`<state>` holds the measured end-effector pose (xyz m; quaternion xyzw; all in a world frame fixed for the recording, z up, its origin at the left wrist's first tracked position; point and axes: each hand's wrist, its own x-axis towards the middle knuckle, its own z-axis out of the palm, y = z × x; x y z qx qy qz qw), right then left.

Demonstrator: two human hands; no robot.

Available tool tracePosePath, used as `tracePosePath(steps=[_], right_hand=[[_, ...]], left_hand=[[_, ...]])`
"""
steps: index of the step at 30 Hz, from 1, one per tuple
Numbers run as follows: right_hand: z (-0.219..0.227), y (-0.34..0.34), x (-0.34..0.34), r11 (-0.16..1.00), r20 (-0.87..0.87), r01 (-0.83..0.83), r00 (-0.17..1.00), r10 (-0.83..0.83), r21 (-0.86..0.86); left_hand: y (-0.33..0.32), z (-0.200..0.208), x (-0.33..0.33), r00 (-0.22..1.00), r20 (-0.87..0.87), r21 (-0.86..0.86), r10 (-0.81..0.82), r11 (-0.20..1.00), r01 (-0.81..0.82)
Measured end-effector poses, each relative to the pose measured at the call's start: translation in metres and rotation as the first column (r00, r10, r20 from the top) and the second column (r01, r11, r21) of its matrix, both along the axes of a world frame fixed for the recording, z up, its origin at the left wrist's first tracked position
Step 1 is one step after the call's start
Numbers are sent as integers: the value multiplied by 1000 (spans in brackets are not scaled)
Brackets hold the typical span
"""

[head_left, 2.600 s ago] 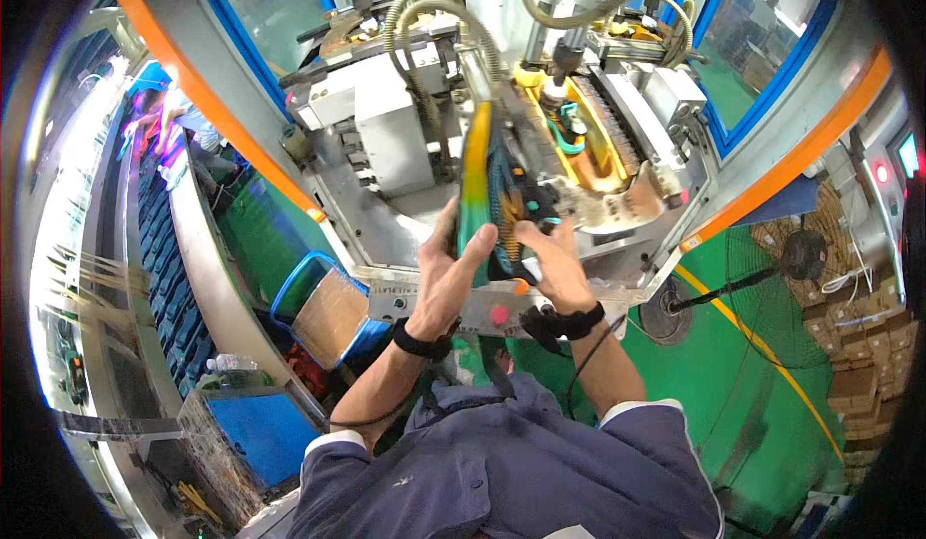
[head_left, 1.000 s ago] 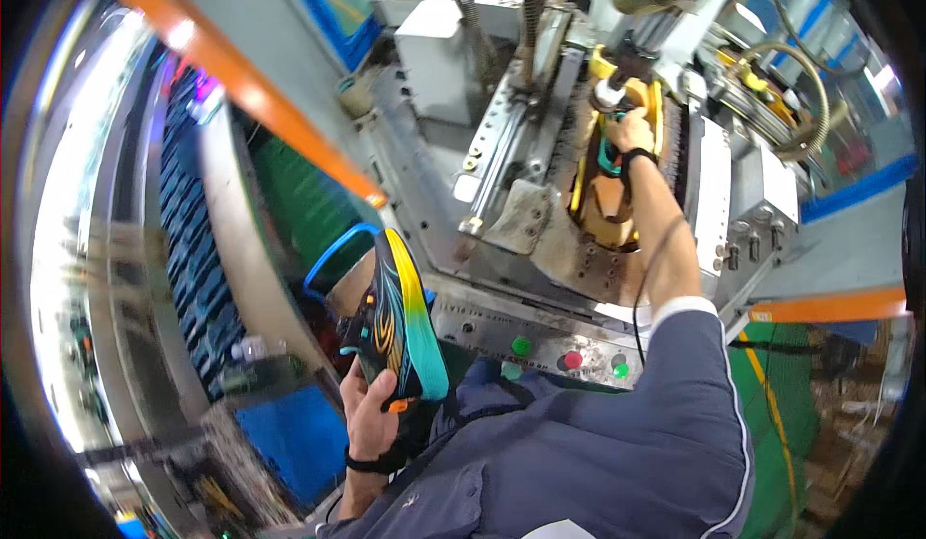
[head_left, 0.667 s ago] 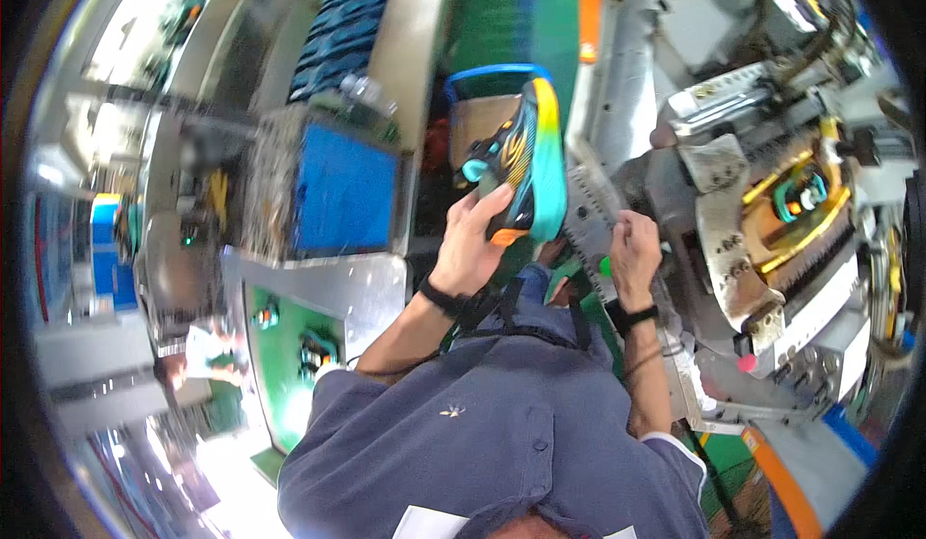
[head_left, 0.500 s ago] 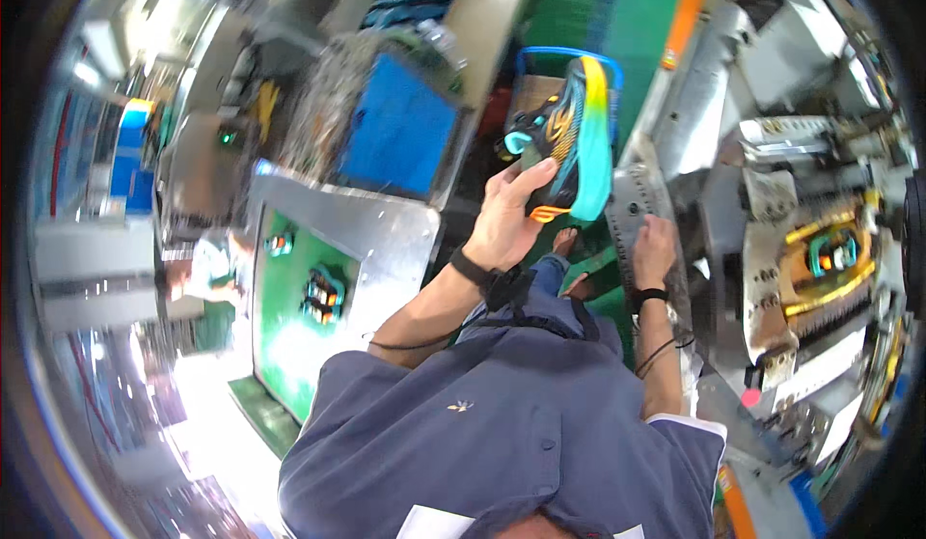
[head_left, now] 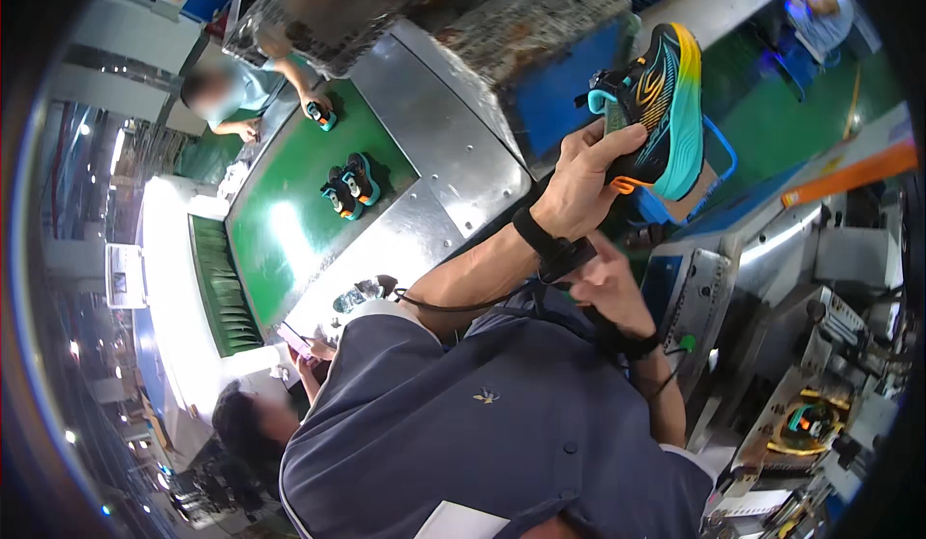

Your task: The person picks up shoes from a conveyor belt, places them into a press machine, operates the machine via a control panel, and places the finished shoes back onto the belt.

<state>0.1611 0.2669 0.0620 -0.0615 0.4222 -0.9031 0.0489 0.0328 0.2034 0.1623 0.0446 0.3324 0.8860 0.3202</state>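
Raised ahead of me, slightly right of centre, is a black sneaker (head_left: 666, 105) with orange-yellow markings and a thick turquoise and yellow sole. My left hand (head_left: 588, 172) is closed around its heel end, with the thumb on the near side and the toe pointing up and away. Just below the left wrist, my right hand (head_left: 612, 288) has its fingers partly spread and holds nothing visible; it is a little blurred. Dark bands circle both wrists, and a small black box hangs on the left one.
A green-topped conveyor (head_left: 280, 221) with a metal edge carries a pair of similar sneakers (head_left: 352, 187) on my left. Two co-workers sit beyond it; one touches another shoe (head_left: 318, 114). A blue-rimmed basket (head_left: 709, 187) stands behind the held sneaker. Machinery (head_left: 801, 423) holding a shoe fills the right.
My view has turned left, bringing more of the conveyor and the co-workers in. My right hand has left the machine's metal edge and come near my left wrist. The sneaker stays in my left hand.
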Motion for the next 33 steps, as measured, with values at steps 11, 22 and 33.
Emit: tracePosePath(steps=[11, 22, 33], right_hand=[[66, -95, -68, 981, 193, -107, 978, 75, 162], [72, -99, -118, 579, 217, -499, 846, 487, 644], [227, -10, -285, 469, -397, 361, 917, -24, 806]], left_hand=[[-96, 21, -83, 643, -694, -291, 324, 691, -662], [-208, -16, -57, 768, -496, -563, 406, 523, -640], [-367, -232, -97, 531, -125, -696, 838, 307, -649]])
